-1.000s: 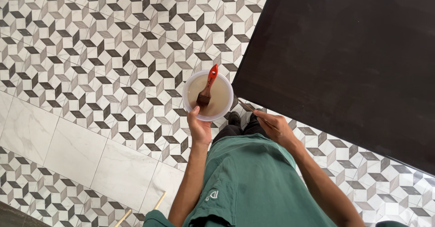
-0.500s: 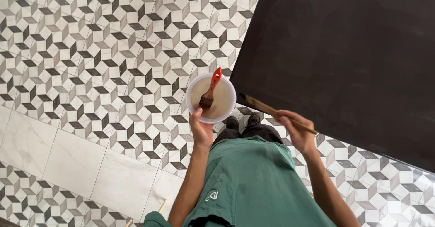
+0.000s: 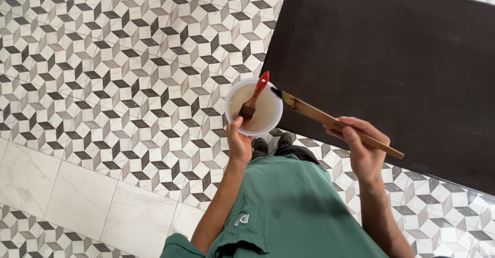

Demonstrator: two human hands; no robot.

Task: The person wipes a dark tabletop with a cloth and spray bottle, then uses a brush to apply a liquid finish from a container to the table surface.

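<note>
A long flat wooden stick (image 3: 337, 123) is gripped in the right hand (image 3: 362, 147), fingers curled round its rear half. Long axis runs diagonally: dark wet tip points up-left at the tub's rim, butt end points down-right past the knuckles. The tip sits right at the rim; contact cannot be told. The stick is thin, light brown and straight-edged, with a darkened front end.

A round white plastic tub (image 3: 253, 107) is held from below by the left hand (image 3: 238, 143), thumb hooked over the near rim, fingers hidden under the tub. It is filled with pale, cloudy beige liquid, and is carried level above the floor, just left of the board's corner.

A brush (image 3: 253, 102) is left inside the tub: red glossy handle leaned on the far rim pointing up-right, dark bristles down in the liquid towards the near side. Brush and stick axes are roughly crossed near the rim.

A large black board (image 3: 397, 67) is seen to the right: matte, flat, rectangular, thin edge, faint dusty smears. The stick is held over its lower-left edge.

The floor (image 3: 103, 82) is tiled in a grey, white and dark cube pattern, with plain marble-look slabs at lower left. A green shirt (image 3: 294, 211) fills the lower centre; black shoes (image 3: 270, 144) are visible between tub and shirt.
</note>
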